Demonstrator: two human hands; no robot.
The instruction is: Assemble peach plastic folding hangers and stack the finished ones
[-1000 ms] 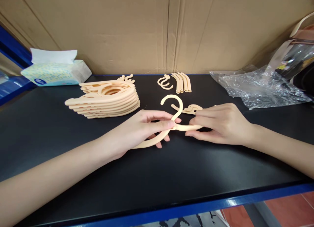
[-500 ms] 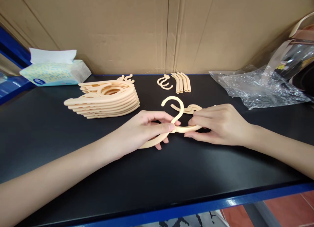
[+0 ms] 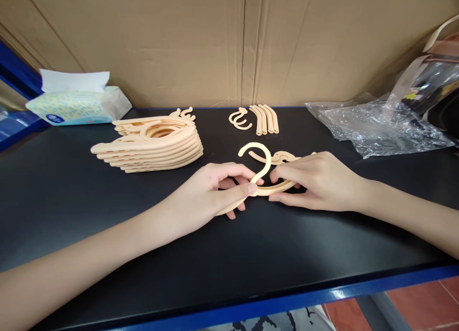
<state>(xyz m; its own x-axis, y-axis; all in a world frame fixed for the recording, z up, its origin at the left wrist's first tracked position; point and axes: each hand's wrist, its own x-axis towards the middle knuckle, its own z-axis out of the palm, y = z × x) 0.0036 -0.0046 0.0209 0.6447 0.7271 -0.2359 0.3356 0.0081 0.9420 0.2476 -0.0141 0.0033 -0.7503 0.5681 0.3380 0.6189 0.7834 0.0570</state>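
Observation:
Between my hands is a cream plastic clothes hanger point(image 3: 269, 165), its hook curling upward and to the left. My left hand point(image 3: 218, 190) pinches it at the base of the hook, thumb on top; one arm of the hanger runs below that palm, partly hidden. With fingers and thumb, my right hand point(image 3: 319, 183) grips the other arm, whose far end it covers. Just behind the right fingers lies another cream hanger piece point(image 3: 281, 157) with a curved cut-out, partly covered by that hand.
A stack of cream hangers point(image 3: 154, 147) stands on the left of the black table point(image 3: 229, 264), before a tissue pack point(image 3: 77, 104). Loose hooks point(image 3: 239, 118) and several curved strips point(image 3: 264, 119) lie at the back. Crumpled clear plastic point(image 3: 376, 128) is on the right, cardboard point(image 3: 186, 44) behind.
The held hanger has shifted slightly right and down at its hook. My right fingers have moved a little left along its arm and are more curled; my left hand keeps its pinch.

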